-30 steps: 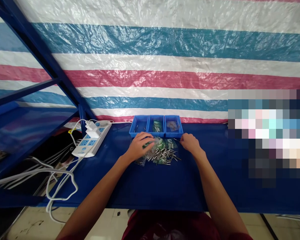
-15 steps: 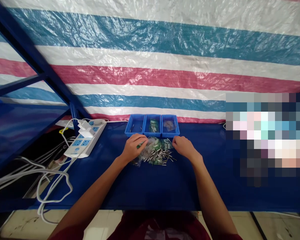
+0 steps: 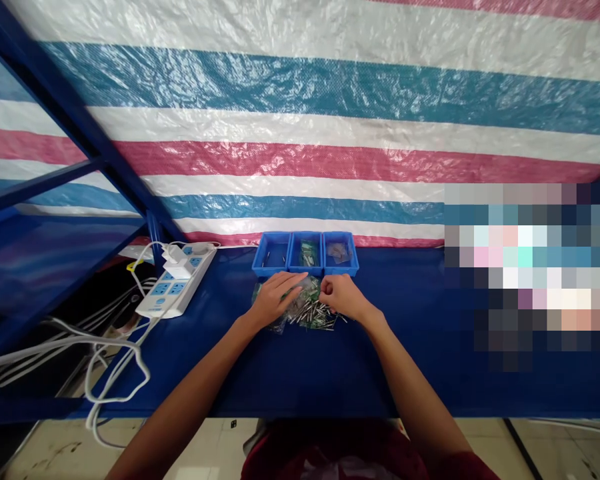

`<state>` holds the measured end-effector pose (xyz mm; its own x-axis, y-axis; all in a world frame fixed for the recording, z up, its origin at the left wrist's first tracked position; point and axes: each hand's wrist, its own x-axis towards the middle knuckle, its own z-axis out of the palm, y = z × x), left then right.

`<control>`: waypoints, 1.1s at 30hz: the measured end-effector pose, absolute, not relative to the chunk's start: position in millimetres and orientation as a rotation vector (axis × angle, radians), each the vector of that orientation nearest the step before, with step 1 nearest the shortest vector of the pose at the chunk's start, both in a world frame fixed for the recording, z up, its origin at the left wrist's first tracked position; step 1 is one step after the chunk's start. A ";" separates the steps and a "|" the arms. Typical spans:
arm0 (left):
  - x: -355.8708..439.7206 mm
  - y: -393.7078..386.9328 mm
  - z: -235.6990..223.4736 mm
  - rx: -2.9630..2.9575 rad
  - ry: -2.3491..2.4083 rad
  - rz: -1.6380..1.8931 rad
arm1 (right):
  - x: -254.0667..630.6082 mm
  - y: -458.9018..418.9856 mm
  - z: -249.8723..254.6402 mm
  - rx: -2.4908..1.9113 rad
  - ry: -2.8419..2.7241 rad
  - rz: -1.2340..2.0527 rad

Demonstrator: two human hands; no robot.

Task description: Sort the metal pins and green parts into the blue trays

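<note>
A heap of thin silvery metal rods [image 3: 311, 315] lies on the blue table among clear plastic bags [image 3: 295, 308] and green-marked packets [image 3: 307, 287]. My left hand [image 3: 276, 297] rests over the heap's left side, its fingers stretched out across the bags. At the right side, my right hand [image 3: 347, 298] is closed, with thumb and forefinger pinched together beside the rods. Whatever those fingertips hold is too small to make out. Just behind the hands are three blue bins: the left bin [image 3: 270, 271] has a few small rods, the middle bin [image 3: 305, 270] green-marked packets, the right bin [image 3: 341, 271] clear bags.
A white power strip [image 3: 166, 305] with a plugged-in white adapter [image 3: 178, 264] sits on the left. White cables [image 3: 111, 400] loop over the table's left edge. A blue metal frame [image 3: 123, 190] rises there, and a striped plastic sheet [image 3: 300, 160] hangs behind. The right side is pixelated.
My right hand has moved left, from the far right edge of the heap onto its right side. My left hand stays over the bags, its fingers now stretched further out. The view has shifted slightly.
</note>
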<state>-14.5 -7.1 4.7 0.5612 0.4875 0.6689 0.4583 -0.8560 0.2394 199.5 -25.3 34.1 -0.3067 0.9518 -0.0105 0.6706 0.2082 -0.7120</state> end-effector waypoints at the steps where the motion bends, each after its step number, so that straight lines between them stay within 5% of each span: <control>1: -14.0 -6.8 4.5 2.746 0.820 1.197 | 197.8 -25.0 31.3 -1.489 -2.064 0.854; 12: -13.1 -0.2 7.7 2.580 0.905 1.323 | 197.1 -15.5 42.3 -1.399 -2.063 0.672; 20: -4.8 8.8 24.0 2.642 0.936 1.028 | 196.4 -10.8 35.6 -1.297 -2.063 0.684; 33: -0.4 13.3 9.5 2.555 1.053 1.255 | 196.6 -6.4 26.0 -1.209 -1.896 0.661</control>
